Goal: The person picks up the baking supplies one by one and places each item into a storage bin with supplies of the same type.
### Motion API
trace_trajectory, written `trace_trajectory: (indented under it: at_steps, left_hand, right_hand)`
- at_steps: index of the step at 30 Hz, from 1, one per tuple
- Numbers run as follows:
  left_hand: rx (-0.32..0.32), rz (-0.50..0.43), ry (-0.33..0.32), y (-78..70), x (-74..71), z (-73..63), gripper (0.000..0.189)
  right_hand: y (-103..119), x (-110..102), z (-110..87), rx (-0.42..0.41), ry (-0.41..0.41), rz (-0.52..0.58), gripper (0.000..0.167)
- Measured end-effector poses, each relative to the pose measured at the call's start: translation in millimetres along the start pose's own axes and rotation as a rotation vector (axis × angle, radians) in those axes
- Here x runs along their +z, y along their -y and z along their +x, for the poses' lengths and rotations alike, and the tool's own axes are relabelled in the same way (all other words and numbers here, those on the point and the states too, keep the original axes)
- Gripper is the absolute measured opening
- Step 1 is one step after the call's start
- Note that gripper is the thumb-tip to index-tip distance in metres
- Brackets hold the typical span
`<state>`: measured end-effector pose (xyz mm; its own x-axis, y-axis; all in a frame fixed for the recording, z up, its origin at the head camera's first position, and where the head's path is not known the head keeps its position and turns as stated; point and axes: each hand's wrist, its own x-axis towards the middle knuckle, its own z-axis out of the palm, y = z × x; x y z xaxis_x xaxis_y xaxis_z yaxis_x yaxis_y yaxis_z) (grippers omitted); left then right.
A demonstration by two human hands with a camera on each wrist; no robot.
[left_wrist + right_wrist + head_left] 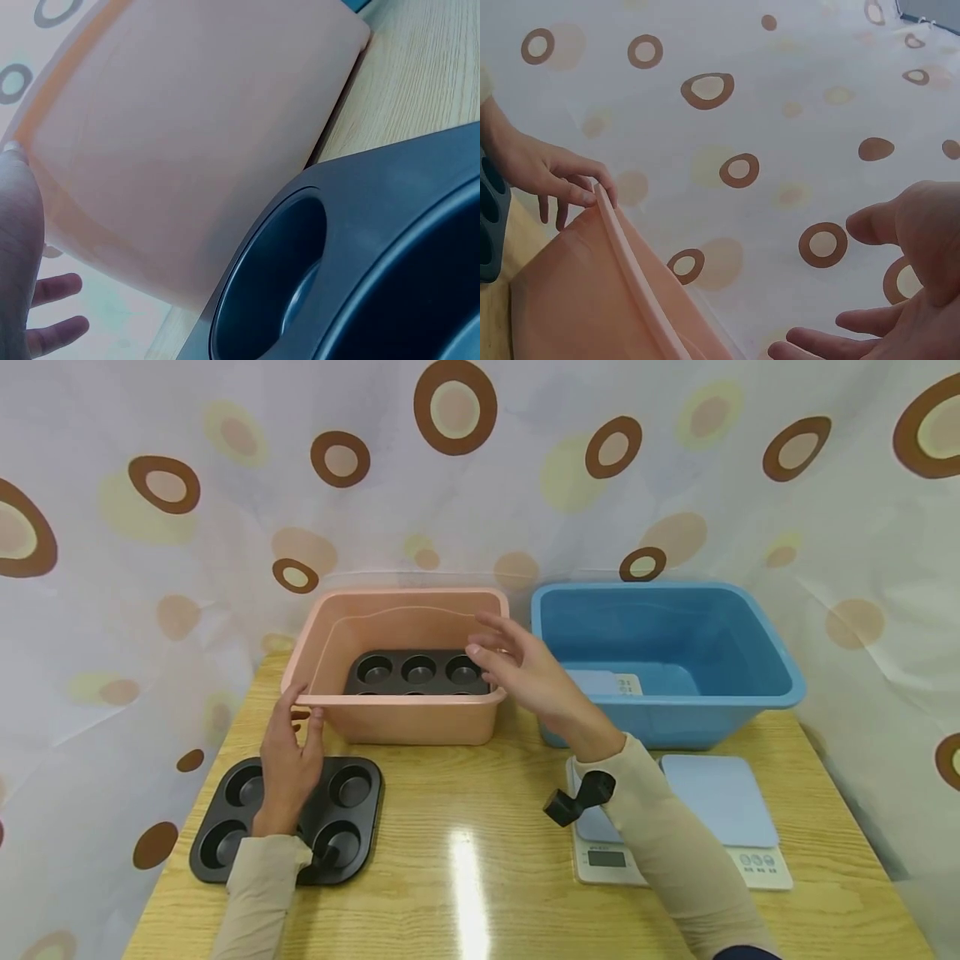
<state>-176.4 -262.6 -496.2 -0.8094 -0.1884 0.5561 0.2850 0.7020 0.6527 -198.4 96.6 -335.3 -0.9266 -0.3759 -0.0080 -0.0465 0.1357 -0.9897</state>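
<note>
Peach bin [412,723] is rectangular with rounded corners.

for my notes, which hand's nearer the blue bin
Right: the right hand hovers by the left end of the blue bin; the left hand, farther left, grips the pink bin.

Head view downward, wrists closer, pink bin [412,723] shared

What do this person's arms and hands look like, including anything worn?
The left hand and right hand wear no gloves. The left sleeve and right sleeve are long, beige. A black, angular attachment sits at the right cuff; a navy patch shows farther up.
</note>
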Motion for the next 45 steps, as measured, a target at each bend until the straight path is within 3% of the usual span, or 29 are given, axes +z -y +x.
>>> trace_trajectory:
  at_steps: [15,23,28,39,45]
  left_hand:
    - [-0.01,-0.007,0.021,-4.2,-0.1,4.0,0.051]
    - [-0.001,-0.004,0.015,-1.6,-0.5,1.3,0.051]
    - [-0.012,-0.012,0.025,-1.9,-1.2,2.6,0.051]
    - [-0.008,0.002,0.021,-1.6,-1.7,1.5,0.052]
    - [-0.01,0.005,0.024,-3.5,-2.3,0.8,0.052]
  right_hand:
    - [-21,0,-25.4,-0.106,0.007,0.028,0.059]
    - [-39,7,-36.5,-0.14,0.119,0.085,0.04]
    - [-52,14,-37.3,-0.152,0.169,0.084,0.038]
    - [-78,30,-35.4,-0.068,0.205,0.098,0.04]
    - [-92,38,-35.3,-0.063,0.22,0.108,0.038]
